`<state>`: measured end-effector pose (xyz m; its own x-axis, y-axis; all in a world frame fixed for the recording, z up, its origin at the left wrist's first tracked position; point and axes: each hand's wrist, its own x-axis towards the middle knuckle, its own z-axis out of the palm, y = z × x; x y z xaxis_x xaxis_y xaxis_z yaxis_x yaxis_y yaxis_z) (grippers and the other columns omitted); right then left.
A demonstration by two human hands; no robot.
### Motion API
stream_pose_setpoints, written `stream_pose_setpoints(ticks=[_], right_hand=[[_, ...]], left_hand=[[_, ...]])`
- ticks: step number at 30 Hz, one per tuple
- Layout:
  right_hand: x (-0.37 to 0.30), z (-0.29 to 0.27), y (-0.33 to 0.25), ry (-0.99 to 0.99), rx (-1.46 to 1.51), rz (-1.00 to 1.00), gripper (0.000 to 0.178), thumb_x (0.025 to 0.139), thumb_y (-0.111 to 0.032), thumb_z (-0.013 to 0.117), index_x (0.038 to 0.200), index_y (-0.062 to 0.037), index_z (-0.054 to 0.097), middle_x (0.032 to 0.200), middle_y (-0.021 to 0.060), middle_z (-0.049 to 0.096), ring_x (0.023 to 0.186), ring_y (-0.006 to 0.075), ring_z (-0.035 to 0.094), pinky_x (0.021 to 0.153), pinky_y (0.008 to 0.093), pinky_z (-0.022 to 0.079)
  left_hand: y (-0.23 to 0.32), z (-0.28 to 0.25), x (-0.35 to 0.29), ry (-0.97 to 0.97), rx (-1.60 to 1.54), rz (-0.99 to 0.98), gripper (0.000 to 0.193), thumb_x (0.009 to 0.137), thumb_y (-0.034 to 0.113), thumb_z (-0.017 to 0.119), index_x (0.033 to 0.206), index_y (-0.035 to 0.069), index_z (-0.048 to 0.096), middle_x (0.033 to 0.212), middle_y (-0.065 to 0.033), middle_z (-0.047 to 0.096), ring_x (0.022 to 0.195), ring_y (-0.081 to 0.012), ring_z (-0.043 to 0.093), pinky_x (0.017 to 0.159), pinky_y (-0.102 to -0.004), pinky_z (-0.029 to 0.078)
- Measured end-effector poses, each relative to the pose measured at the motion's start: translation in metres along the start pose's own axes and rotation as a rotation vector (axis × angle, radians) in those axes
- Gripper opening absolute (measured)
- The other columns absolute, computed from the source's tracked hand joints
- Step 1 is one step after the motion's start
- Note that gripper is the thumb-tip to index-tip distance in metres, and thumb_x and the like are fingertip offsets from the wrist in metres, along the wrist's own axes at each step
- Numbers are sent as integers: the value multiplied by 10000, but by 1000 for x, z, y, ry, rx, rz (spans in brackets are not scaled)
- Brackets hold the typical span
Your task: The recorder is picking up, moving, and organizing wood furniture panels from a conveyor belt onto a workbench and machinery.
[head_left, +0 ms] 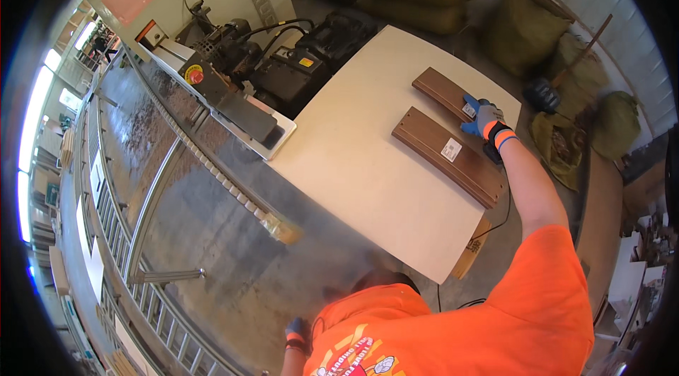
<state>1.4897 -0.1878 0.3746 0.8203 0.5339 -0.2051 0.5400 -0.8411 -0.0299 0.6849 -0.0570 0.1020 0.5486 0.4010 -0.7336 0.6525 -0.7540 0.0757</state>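
Observation:
On the pale tabletop (353,135) lie two brown boards side by side. My right hand (489,118), in a grey glove with blue fingertips, reaches over the right end of the farther, shorter board (440,90). Its thumb and fingers straddle that board, with a white label showing between them. The longer board (431,141) lies nearer and carries another white label (451,149). A black object (492,154) is partly hidden under my right wrist; its kind I cannot make out. My left hand (296,329), also gloved, hangs low beside my body over the floor, its fingers unclear.
Left of the table stands a machine with a red button (194,74) and dark motors (283,75). A metal rail (212,171) and roller conveyor (152,298) run along the left. Green sacks (527,29) and a shovel (544,95) stand behind. A thin cable (506,215) hangs at the table's right edge.

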Motion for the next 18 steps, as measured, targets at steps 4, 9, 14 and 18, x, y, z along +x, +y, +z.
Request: stream_pose_setpoints(ticks=[4,9,14,18], right_hand=[[20,17,-14,22,87,-79,899,666,-406,755,1448,-258,337,1315,183,489,1189,375,494,988,433,428],[26,30,-4,8,100,-163,864,667,-374,755,1428,-263,363,1325,182,490,1195,383,489,991,438,428],[18,36,36,32,114,-227,809,679,-346,765,1396,-243,406,1300,190,509,1188,378,495,989,429,430],[33,9,9,32,209,-301,680,747,-263,733,1350,-122,455,1318,199,499,1208,369,480,1013,412,406]], left_hand=[[-39,69,17,173,299,152,211,786,308,600,922,166,679,952,-129,644,983,-309,592,805,-405,480],[-8,62,-11,373,-1036,-74,221,809,324,565,855,127,653,931,-137,640,886,-317,588,757,-396,462],[9,-2,17,224,-339,-71,212,783,318,606,865,127,651,920,-115,645,851,-299,588,712,-362,456],[-49,37,42,0,-1202,-277,246,867,329,496,1031,168,584,1226,-76,551,1080,-253,515,846,-400,439]])
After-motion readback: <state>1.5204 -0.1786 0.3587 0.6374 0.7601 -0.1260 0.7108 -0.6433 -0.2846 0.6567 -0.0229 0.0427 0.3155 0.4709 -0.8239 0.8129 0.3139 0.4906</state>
